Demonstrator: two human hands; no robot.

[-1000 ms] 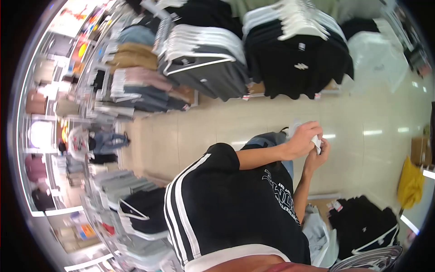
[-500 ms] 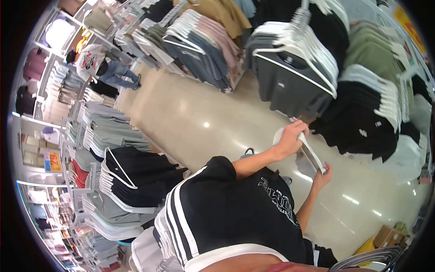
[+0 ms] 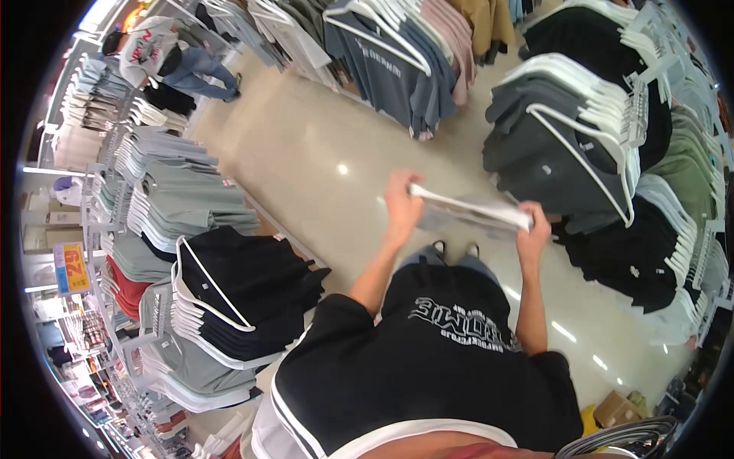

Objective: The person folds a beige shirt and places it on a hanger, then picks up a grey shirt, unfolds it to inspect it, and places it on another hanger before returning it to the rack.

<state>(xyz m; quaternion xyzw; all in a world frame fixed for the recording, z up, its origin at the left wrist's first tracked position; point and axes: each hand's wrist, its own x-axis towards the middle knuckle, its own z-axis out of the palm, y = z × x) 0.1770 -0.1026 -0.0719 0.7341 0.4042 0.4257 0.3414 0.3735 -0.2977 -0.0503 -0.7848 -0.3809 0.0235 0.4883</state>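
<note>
A thin, white-edged thing [image 3: 470, 205] spans between my two hands in front of my body. Its greyish lower part is smeared by motion, so its kind cannot be made out. My left hand [image 3: 403, 206] is closed on one end of the white edge. The opposite end is gripped by my right hand [image 3: 534, 229], near the dark grey T-shirts [image 3: 535, 164] hanging on white hangers.
Black T-shirts [image 3: 233, 298] hang on a rack at my left, grey ones [image 3: 183, 199] beyond them. More black shirts [image 3: 623, 256] hang at my right. A pale shiny floor [image 3: 306, 145] forms the aisle. Farther off at left stands another person [image 3: 164, 57]. A cardboard box [image 3: 614, 409] sits lower right.
My view has turned, and the racks have shifted in it. The white-edged thing has swung from steeply slanted to nearly level, my hands now farther apart in the picture.
</note>
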